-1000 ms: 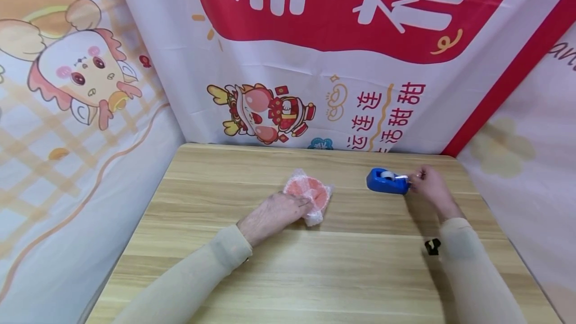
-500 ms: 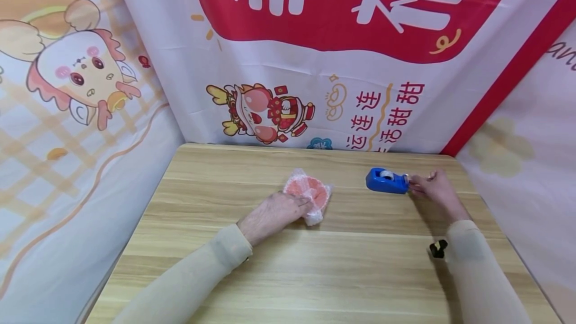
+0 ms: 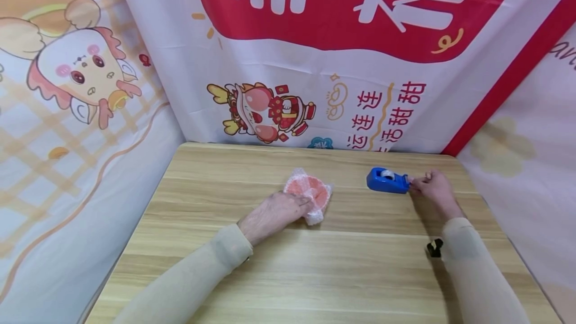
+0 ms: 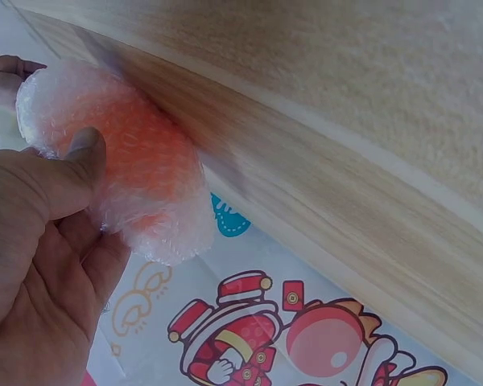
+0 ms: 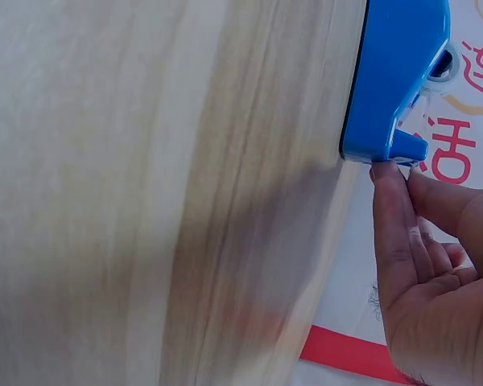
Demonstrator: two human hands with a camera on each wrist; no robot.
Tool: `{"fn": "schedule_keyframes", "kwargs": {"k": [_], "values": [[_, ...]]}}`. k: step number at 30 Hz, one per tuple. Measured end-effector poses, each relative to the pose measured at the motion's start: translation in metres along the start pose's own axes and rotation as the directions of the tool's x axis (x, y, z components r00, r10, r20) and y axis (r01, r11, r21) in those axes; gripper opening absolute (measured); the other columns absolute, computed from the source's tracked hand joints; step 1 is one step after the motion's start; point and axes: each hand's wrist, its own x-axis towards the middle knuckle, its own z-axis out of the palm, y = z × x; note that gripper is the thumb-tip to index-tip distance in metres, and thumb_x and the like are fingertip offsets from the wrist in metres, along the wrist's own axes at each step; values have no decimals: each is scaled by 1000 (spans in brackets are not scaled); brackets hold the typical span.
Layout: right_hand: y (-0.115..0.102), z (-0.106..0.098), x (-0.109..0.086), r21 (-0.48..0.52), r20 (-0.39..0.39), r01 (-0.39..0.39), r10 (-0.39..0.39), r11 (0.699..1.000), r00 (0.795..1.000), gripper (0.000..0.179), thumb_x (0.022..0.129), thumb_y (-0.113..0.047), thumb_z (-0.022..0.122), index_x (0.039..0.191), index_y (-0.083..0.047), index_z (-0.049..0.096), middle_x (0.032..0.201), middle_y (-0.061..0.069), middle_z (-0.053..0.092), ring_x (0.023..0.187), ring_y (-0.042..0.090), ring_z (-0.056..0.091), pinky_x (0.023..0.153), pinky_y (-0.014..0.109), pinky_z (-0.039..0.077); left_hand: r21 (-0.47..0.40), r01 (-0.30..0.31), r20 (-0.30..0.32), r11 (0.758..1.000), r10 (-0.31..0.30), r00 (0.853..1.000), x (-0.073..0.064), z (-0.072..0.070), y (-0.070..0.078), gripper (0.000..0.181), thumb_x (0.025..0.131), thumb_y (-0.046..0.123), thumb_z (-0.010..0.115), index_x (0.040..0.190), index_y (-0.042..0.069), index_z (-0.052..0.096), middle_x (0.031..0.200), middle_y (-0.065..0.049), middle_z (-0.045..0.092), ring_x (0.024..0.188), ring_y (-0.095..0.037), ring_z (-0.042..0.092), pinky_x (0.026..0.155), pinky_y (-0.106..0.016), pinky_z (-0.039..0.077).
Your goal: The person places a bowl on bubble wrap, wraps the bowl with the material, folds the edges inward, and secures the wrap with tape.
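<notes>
My left hand point(image 3: 278, 215) holds a roundish orange-red object in bubble wrap point(image 3: 318, 193) on the table. In the left wrist view the thumb presses the top of the wrapped bundle point(image 4: 137, 149), with the fingers under it; the wrap blurs what is inside. A blue tape dispenser point(image 3: 388, 184) with a roll of clear tape point(image 3: 387, 175) stands farther right. At its cutting end, my right hand point(image 3: 436, 191) pinches the tape between thumb and index finger. The right wrist view has those fingertips point(image 5: 384, 170) right at the front edge of the dispenser point(image 5: 393, 76).
The wood-grain table point(image 3: 315, 274) reaches back to a printed cloth point(image 3: 333, 99), with more cloth on both sides. A small black item point(image 3: 434, 248) sits by the right cuff and shifts along with it.
The right hand has drawn a bright strip of tape across the dispenser's cutting end, shifting slightly right and staying there. The left hand and the wrapped bundle have kept still.
</notes>
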Motion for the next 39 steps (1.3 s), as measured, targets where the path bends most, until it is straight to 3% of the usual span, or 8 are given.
{"fn": "schedule_keyframes", "kwargs": {"k": [6, 14, 25, 29, 31, 33, 35, 39], "values": [[-1, 1, 0, -9, -26, -39, 39, 999, 999, 41, 117, -23, 74, 98, -9, 41, 121, 34, 85, 88, 10, 68, 71, 29, 47, -25, 6, 8, 1000, -5, 1000, 1, 0, 0, 36, 116, 8, 72, 150, 18, 69, 153, -3, 79, 132, -17, 77, 120, -34, 65], [-2, 3, 2, 39, 17, -105, 104, 994, 994, 37, 120, -22, 70, 101, -8, 40, 144, 40, 74, 100, 17, 79, 72, 26, 51, 7, -14, -31, 1000, 14, 999, 2, 2, 0, 28, 114, 5, 72, 139, 18, 73, 137, -2, 82, 110, -14, 76, 102, -30, 69], [3, 1, 6, 177, 84, -185, 172, 967, 982, 31, 121, -21, 65, 108, -11, 40, 155, 36, 71, 105, 14, 83, 77, 21, 59, 77, -27, -27, 997, 30, 999, 4, 1, 1, 32, 113, 4, 71, 141, 17, 73, 145, -3, 82, 118, -15, 79, 106, -30, 69], [6, -1, 7, 178, 100, -183, 168, 967, 981, 37, 121, -29, 67, 104, -11, 39, 133, 24, 87, 96, 3, 79, 80, 26, 54, 60, -31, -38, 998, 33, 999, 4, 1, 0, 32, 113, 3, 72, 142, 16, 73, 143, -3, 82, 118, -15, 79, 107, -30, 69], [8, -2, 8, 160, 107, -186, 170, 969, 979, 42, 120, -37, 68, 103, -13, 38, 111, 8, 91, 93, -1, 73, 85, 31, 50, 40, -32, -44, 999, 33, 998, 4, 1, 0, 32, 113, 3, 72, 142, 16, 72, 142, -3, 82, 117, -15, 78, 107, -30, 69], [10, -3, 9, 144, 121, -190, 173, 971, 977, 47, 119, -45, 69, 101, -14, 38, 94, -10, 86, 91, -2, 69, 91, 35, 45, 31, -33, -51, 999, 34, 998, 4, 2, -1, 31, 112, 3, 73, 141, 16, 72, 141, -3, 82, 115, -15, 77, 106, -30, 69], [11, -4, 9, 135, 133, -201, 183, 970, 974, 50, 118, -50, 69, 99, -16, 37, 85, -19, 78, 89, -1, 67, 95, 39, 42, 28, -33, -53, 999, 34, 998, 3, 2, -1, 31, 113, 3, 72, 141, 15, 72, 141, -3, 82, 116, -15, 77, 106, -30, 68], [12, -5, 9, 157, 160, -226, 201, 961, 966, 51, 118, -52, 69, 99, -17, 37, 85, -21, 81, 86, -5, 70, 98, 39, 41, 15, -31, -48, 999, 31, 998, 3, 2, -1, 32, 113, 3, 71, 143, 15, 73, 145, -4, 81, 119, -16, 78, 109, -32, 68]]}}
